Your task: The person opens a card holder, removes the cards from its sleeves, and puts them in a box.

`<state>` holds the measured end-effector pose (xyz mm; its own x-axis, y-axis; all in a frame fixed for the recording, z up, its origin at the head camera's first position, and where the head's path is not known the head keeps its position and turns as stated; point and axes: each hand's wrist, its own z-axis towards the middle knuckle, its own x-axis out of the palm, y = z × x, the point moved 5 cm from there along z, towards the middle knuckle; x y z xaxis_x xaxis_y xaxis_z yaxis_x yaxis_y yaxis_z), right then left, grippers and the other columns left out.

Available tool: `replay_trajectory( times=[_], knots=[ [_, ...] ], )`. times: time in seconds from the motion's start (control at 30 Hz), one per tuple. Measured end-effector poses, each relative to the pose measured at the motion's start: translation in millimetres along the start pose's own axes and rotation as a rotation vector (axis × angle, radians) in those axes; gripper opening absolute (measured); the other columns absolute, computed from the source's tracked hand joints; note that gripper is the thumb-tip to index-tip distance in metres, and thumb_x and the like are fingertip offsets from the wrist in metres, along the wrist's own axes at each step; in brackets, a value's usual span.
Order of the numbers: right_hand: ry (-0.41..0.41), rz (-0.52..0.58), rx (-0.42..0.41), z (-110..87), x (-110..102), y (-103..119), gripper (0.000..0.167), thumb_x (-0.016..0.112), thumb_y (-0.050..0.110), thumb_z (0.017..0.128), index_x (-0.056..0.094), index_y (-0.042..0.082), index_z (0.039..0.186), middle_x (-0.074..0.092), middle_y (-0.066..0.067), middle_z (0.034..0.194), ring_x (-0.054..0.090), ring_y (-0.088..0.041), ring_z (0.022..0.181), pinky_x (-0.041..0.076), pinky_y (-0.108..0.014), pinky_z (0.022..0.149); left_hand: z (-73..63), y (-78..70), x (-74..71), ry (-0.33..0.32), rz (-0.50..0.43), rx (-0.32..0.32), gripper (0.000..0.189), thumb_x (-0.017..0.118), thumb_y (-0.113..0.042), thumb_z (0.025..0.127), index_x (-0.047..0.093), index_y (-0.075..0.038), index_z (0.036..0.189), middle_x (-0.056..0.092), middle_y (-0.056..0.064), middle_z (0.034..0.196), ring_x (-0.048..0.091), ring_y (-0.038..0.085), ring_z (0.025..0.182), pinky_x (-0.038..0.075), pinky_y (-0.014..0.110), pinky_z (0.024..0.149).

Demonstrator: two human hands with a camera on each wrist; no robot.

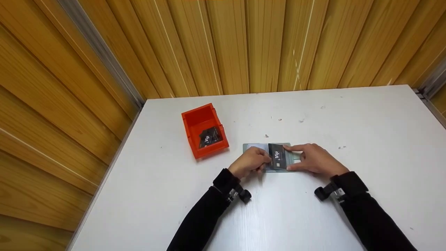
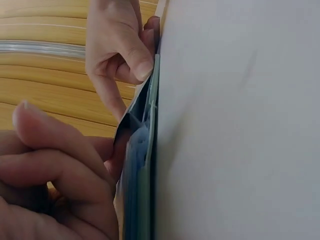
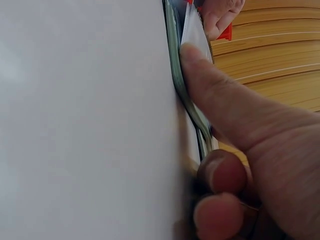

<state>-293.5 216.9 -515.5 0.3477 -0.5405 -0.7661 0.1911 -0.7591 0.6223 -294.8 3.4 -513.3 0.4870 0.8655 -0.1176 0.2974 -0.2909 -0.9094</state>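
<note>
An open pale-green card holder [image 1: 256, 145] with clear sleeves lies on the white table. Over its middle is a black card [image 1: 278, 157] with "Vip" lettering, tilted slightly above the sleeves in the left wrist view. My left hand [image 1: 251, 161] pinches the card's left edge with curled fingers; one fingertip is hidden behind the card. My right hand [image 1: 315, 159] grips the card's right end between thumb and index finger, at its near and far corners. In the right wrist view my right thumb [image 3: 220, 95] lies along the holder's edge [image 3: 175, 65].
An orange-red bin [image 1: 195, 120] stands to the left, behind my left hand, with several black cards [image 1: 210, 136] inside. Wood-patterned panels [image 1: 261, 45] rise along the back and left of the white table [image 1: 146, 195].
</note>
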Motion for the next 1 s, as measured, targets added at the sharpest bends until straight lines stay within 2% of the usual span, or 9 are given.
replay_trajectory(
  times=[0.1,0.27,0.57,0.67,0.77,0.9,1.0],
  knots=[
    [0.003,0.001,0.016,0.1,0.5,-0.5,0.080,0.088,0.049,0.077,0.058,0.026,0.148,0.054,0.005,0.063,0.045,-0.009,0.056,0.035,-0.024,0.052,-2.2,-1.1,-6.1,-0.008,-0.010,-0.021,0.017,0.063,-0.002,0.096,0.064,-0.006,0.079,0.045,-0.002,0.054,0.041,0.006,0.042,0.034,0.018,0.042],
    [0.004,-0.008,0.010,-0.8,1.9,-0.7,0.080,0.088,0.050,0.077,0.058,0.027,0.148,0.054,0.005,0.064,0.045,-0.010,0.059,0.035,-0.024,0.054,-6.6,-4.1,-15.9,-0.001,0.046,-0.038,0.018,0.063,-0.003,0.096,0.062,-0.007,0.078,0.046,-0.002,0.053,0.042,0.008,0.041,0.036,0.019,0.042],
    [-0.005,-0.011,-0.007,0.0,-0.3,0.8,0.081,0.089,0.050,0.077,0.059,0.026,0.148,0.056,0.004,0.067,0.047,-0.011,0.061,0.037,-0.024,0.055,-15.6,-13.8,-38.2,0.010,0.144,-0.013,0.013,0.065,-0.006,0.097,0.069,-0.006,0.085,0.051,0.000,0.057,0.045,0.009,0.044,0.042,0.021,0.046],
    [0.000,-0.017,-0.007,0.2,-1.3,0.6,0.081,0.088,0.050,0.077,0.058,0.027,0.148,0.056,0.004,0.066,0.047,-0.011,0.061,0.037,-0.024,0.055,-22.0,-22.9,-45.0,0.003,0.169,0.028,0.012,0.065,-0.007,0.097,0.070,-0.006,0.086,0.051,-0.001,0.057,0.045,0.010,0.044,0.042,0.022,0.047],
    [0.000,-0.022,-0.013,-0.5,-3.2,0.8,0.080,0.088,0.049,0.078,0.058,0.027,0.148,0.055,0.005,0.064,0.046,-0.010,0.059,0.037,-0.024,0.055,-30.6,-36.4,-55.5,-0.027,0.159,0.096,0.013,0.063,-0.007,0.097,0.070,-0.005,0.087,0.049,-0.001,0.056,0.044,0.010,0.045,0.040,0.022,0.047],
    [-0.003,-0.016,-0.024,-2.5,-6.2,1.6,0.079,0.088,0.047,0.079,0.058,0.026,0.149,0.050,0.006,0.061,0.043,-0.010,0.058,0.035,-0.024,0.056,-41.5,-53.6,-74.7,-0.101,0.107,0.179,0.014,0.060,-0.009,0.100,0.071,-0.006,0.091,0.044,-0.002,0.057,0.042,0.012,0.048,0.038,0.023,0.048],
    [-0.002,-0.012,-0.027,-4.1,-7.7,1.6,0.079,0.087,0.047,0.080,0.057,0.026,0.149,0.047,0.006,0.061,0.042,-0.009,0.058,0.035,-0.024,0.057,-48.0,-61.2,-90.3,-0.162,0.042,0.206,0.015,0.060,-0.013,0.102,0.072,-0.008,0.095,0.042,-0.001,0.060,0.039,0.015,0.051,0.034,0.024,0.047]
  ],
)
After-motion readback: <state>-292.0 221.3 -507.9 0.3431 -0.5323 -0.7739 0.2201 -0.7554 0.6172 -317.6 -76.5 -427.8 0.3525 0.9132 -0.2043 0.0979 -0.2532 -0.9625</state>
